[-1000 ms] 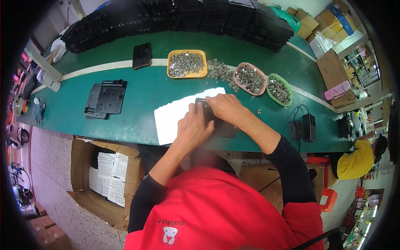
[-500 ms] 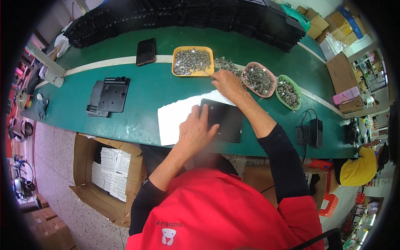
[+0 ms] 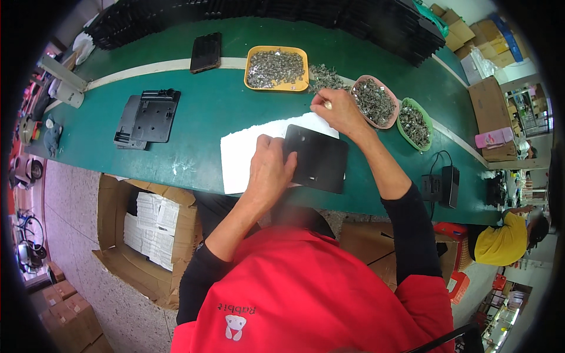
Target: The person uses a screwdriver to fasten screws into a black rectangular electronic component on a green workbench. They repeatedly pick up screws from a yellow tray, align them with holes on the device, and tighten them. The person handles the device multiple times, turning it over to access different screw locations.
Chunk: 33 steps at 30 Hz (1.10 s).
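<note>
Green table (image 3: 194,123) — left hand (image 3: 269,167) against black panel (image 3: 319,162)

Black panel (image 3: 321,157) | rectangular, rounded corners, small pale marks | lying flat | over right part of white sheet (image 3: 237,159)

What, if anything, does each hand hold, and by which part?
The left hand touches, perhaps steadying, the flat black rectangular panel at its left edge; whether the pinched right hand holds anything cannot be told.

Three trays (image 3: 294,89), metal bits (image 3: 275,67) inside; one white pad (image 3: 238,156), one black panel (image 3: 321,159) atop.
</note>
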Available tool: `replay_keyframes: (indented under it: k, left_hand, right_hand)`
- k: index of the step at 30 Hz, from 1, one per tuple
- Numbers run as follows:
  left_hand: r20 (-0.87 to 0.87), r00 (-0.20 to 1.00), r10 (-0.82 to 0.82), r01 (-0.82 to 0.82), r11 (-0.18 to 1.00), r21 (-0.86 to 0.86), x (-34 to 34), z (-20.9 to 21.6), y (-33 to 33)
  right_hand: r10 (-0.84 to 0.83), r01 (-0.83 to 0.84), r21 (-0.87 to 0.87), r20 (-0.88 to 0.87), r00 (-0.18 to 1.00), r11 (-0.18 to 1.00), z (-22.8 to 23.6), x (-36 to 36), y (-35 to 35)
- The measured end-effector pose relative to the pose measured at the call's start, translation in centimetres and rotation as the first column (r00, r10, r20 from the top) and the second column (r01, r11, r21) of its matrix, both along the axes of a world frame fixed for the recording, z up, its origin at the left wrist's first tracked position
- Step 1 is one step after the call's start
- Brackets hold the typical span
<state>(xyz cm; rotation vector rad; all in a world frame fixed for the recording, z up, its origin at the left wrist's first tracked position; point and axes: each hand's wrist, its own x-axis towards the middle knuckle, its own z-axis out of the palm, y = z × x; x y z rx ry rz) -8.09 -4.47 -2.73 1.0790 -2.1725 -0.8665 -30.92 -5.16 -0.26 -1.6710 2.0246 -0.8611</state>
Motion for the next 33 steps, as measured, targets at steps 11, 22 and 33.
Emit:
replay_keyframes:
  k: [11,22,33]
  left_hand:
    - [-0.156,0.955,-0.254,0.28,0.943,0.179,0.3,1.0,-4.8]
    - [-0.51,0.847,-0.149,0.517,0.45,0.728,1.5,0.7,-8.9]
    - [-0.405,0.852,-0.331,0.512,0.375,0.773,0.5,-0.1,-10.4]
  right_hand:
    - [-0.07,-0.027,0.119,0.735,0.674,0.993,3.4,1.7,5.6]
    - [0.166,-0.098,-0.2,0.357,0.919,0.975,1.2,4.5,5.1]
    - [0.299,-0.253,-0.247,0.17,0.939,0.935,-0.1,4.5,4.3]
